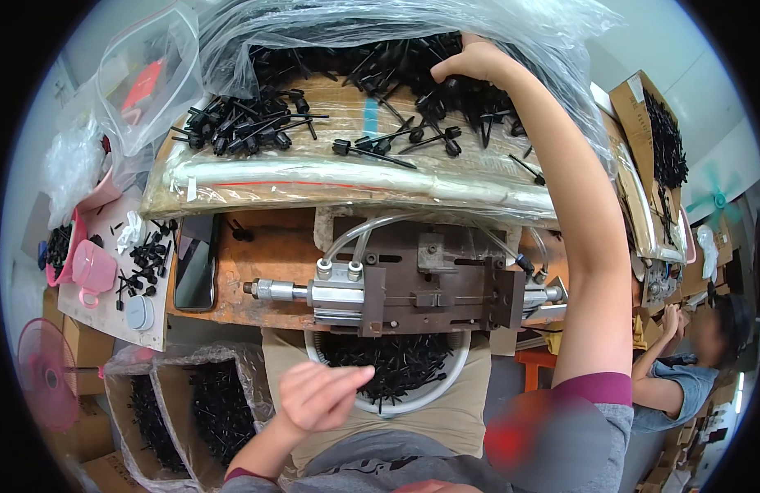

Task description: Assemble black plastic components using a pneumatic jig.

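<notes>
My right hand (477, 62) reaches to the far side of the bench, at a heap of black plastic parts with thin stems (380, 70). Its thumb stands apart from the fingers, whose tips are partly hidden. My left hand (321, 396) is over my lap, beside a white tub (464, 357) holding more black parts (388, 366). The left fingers are curled and pressed together; whatever they may hold is hidden. Between my hands sits a metal clamping fixture (429, 300) with silver pneumatic cylinders (337, 302) and clear air hoses (347, 238).
Clear plastic sheeting (528, 29) covers the heap's back. A dark phone (196, 263) lies left of the fixture. Further left are a pink cup (92, 267), a white case (139, 312) and a pink fan (47, 374). Lined boxes (187, 415) stand below. Another person (676, 370) works at right.
</notes>
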### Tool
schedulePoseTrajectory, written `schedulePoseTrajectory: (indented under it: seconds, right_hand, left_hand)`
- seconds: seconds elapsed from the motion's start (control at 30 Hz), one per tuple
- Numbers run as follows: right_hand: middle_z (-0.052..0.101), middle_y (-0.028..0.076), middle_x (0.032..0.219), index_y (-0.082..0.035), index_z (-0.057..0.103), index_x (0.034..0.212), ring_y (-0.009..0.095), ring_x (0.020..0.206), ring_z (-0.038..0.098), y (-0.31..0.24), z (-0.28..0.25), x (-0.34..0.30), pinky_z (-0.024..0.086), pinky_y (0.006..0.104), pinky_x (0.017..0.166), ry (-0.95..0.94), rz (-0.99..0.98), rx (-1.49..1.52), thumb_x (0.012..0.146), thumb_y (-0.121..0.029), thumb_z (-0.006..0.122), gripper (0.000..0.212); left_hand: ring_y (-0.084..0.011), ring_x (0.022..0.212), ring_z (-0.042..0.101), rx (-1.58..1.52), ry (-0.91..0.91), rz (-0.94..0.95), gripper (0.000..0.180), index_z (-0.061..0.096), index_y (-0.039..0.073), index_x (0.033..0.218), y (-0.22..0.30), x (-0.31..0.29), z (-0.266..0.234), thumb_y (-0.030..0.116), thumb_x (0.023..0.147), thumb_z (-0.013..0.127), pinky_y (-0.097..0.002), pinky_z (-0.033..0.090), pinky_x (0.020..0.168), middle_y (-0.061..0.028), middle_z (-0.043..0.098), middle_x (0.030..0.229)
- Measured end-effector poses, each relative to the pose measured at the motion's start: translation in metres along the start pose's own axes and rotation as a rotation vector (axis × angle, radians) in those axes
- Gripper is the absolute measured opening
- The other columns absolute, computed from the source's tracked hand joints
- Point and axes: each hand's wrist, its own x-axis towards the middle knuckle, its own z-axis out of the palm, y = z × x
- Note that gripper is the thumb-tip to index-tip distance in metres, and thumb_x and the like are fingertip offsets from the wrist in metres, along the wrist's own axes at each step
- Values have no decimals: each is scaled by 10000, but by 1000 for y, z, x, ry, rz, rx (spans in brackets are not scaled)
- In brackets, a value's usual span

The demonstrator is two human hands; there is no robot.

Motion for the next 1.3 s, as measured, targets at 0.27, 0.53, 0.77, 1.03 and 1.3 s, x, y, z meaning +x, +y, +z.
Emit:
schedulePoseTrajectory:
  seconds: [0.27, 0.53, 0.77, 1.03, 1.3]
  right_hand:
    - [609, 205, 1210, -140, 440, 1397, 336, 1107, 576, -13, -48, -77, 454, 380, 964, -266, -122, -59, 612, -261, 785, 867]
    - [513, 195, 1211, -220, 412, 1433, 388, 1167, 521, -35, -65, -123, 455, 445, 985, -303, -253, -87, 631, -246, 836, 908]
    - [502, 135, 1299, -224, 486, 1375, 366, 1242, 473, -25, -58, -165, 472, 452, 1003, 211, -391, -143, 583, -249, 908, 898]
    - [683, 59, 747, -107, 718, 910, 254, 753, 680, -28, -62, -200, 534, 390, 684, 16, 107, -51, 744, -277, 790, 248]
    - [696, 123, 820, -48, 743, 887, 286, 739, 678, -27, -75, -224, 527, 366, 685, 160, -98, -134, 808, -204, 743, 175]
  left_hand:
    - [-231, 823, 620, 125, 261, 123, 287, 723, 51, 1009, -9, 115, 3, -38, 736, 727, -330, 485, 741, -78, 708, 933]
    - [-297, 1119, 548, 288, 192, 51, 460, 624, 97, 1242, -48, 205, 44, 146, 803, 752, -398, 445, 961, -96, 624, 1167]
    - [-266, 1044, 611, 271, 20, 1, 505, 596, 173, 1285, -62, 243, 70, 165, 805, 753, -379, 500, 897, -68, 637, 1112]
    - [-253, 1013, 614, 423, 3, 149, 265, 698, 120, 1058, -74, 245, 61, 150, 800, 749, -371, 508, 856, -44, 643, 1015]
    - [-270, 1064, 590, 298, 15, 318, 426, 654, 121, 1198, -53, 244, 66, 172, 790, 765, -374, 495, 914, -58, 647, 1142]
